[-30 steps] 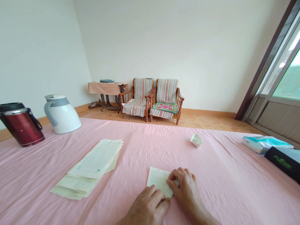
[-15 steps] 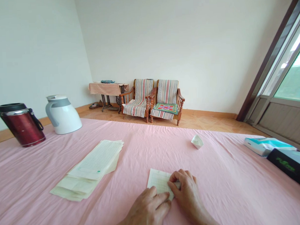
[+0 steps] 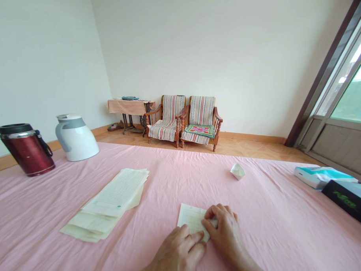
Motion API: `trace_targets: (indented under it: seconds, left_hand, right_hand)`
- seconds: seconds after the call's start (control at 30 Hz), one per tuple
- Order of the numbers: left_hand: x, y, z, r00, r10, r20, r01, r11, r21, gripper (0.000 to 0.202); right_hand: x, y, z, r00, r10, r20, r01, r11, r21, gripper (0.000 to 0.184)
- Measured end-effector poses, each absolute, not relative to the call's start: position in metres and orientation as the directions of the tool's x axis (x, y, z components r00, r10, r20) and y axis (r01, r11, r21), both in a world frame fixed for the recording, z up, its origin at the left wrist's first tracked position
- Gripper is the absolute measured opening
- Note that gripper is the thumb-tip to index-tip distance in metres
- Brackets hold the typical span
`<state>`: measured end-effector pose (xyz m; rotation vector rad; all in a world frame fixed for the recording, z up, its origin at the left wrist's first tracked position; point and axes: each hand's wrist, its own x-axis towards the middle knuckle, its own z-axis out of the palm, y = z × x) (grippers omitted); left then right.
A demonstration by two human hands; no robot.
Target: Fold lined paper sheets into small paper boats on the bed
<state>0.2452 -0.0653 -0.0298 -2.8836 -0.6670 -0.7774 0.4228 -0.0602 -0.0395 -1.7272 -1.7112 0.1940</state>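
Observation:
A small folded sheet of grid paper lies flat on the pink cloth in front of me. My left hand presses its near edge down, fingers bent and close together. At the paper's right side, my right hand pinches the edge between thumb and fingers. Both hands cover the near and right parts of the sheet, so the fold there is hidden. Farther off to the right sits a little folded paper shape. On the left, a loose stack of grid paper sheets lies at a slant.
A dark red flask and a white jug stand at the far left. At the right edge are a blue-and-white pack and a black box. Two wooden armchairs stand beyond the pink cloth.
The view has shifted very slightly. Both hands and the sheet keep practically the same place and hold.

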Motion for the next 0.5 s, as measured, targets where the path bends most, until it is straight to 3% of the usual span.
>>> trace_targets:
  seconds: [0.17,0.3,0.4,0.5]
  left_hand:
    - [0.245,-0.064,-0.03,0.781,0.397,0.482,0.421,-0.905,0.062,0.018]
    - [0.245,-0.062,-0.028,0.78,0.376,0.501,0.389,-0.917,0.083,0.017]
    - [0.246,-0.063,-0.029,0.772,0.36,0.524,0.39,-0.919,0.056,0.018]
    - [0.247,-0.062,-0.033,0.77,0.389,0.507,0.419,-0.906,0.059,0.014]
  right_hand:
    - [0.425,-0.058,-0.038,0.141,0.898,0.417,0.817,0.132,-0.562,0.015]
    - [0.437,-0.07,-0.038,0.084,0.837,0.54,0.8,0.267,-0.538,0.026]
    - [0.446,-0.086,-0.04,-0.18,0.756,0.63,0.834,0.457,-0.31,0.031]
    - [0.451,-0.097,-0.045,-0.438,0.64,0.632,0.806,0.59,-0.039,0.038]
